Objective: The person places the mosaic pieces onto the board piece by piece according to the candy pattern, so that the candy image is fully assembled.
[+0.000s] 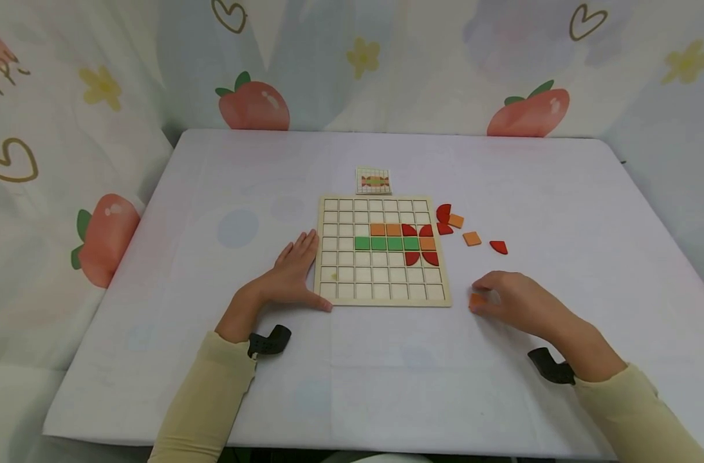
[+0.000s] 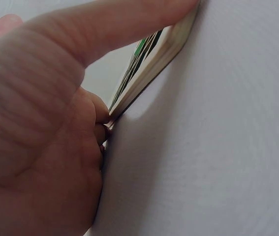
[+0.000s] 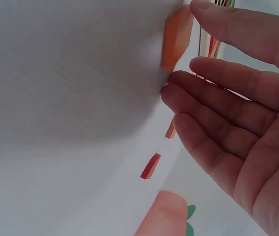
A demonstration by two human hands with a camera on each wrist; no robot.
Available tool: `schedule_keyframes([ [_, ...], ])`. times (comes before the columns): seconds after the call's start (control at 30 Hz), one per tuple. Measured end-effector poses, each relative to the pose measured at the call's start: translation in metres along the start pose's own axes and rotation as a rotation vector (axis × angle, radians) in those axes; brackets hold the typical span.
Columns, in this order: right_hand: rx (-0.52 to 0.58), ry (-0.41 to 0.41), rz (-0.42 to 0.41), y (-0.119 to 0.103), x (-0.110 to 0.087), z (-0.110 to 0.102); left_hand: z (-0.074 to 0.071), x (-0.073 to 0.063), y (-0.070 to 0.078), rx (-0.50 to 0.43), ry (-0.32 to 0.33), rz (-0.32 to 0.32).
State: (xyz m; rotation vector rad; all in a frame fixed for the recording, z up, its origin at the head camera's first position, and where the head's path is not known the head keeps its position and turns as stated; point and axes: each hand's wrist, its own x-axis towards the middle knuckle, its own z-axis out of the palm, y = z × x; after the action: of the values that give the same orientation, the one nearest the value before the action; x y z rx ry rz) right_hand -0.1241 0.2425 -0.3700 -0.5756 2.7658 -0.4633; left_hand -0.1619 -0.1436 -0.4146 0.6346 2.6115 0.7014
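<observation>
My left hand lies at the near left corner of a light wooden grid board. Its spread fingers touch the left side and the thumb rests against the near edge. Green squares, orange squares and red quarter-round pieces fill part of the grid. To the right of the board, my right hand is over a loose orange square tile. The thumb tip meets one corner of this tile, while the loosely bent fingers appear slightly apart from it.
A small pattern card lies behind the board. Loose red pieces and orange tiles are scattered to its right, some touching or close together. White cloth covers the table, and a printed curtain hangs behind.
</observation>
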Motion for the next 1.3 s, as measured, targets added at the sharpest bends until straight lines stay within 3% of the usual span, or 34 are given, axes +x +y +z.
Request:
schedule_keyframes([
  [0.27, -0.051, 0.102, -0.104, 0.002, -0.007, 0.009, 0.002, 0.001, -0.001, 0.004, 0.002, -0.002],
  [0.57, -0.078, 0.122, -0.104, 0.000, -0.008, 0.012, 0.000, 0.000, -0.001, 0.004, 0.001, -0.004],
  [0.83, -0.086, 0.146, -0.154, 0.000, -0.008, 0.015, 0.000, -0.001, -0.001, 0.002, 0.003, -0.008],
  [1.3, -0.085, 0.146, -0.211, -0.012, 0.008, 0.002, 0.000, 0.000, 0.000, 0.004, 0.000, -0.005],
])
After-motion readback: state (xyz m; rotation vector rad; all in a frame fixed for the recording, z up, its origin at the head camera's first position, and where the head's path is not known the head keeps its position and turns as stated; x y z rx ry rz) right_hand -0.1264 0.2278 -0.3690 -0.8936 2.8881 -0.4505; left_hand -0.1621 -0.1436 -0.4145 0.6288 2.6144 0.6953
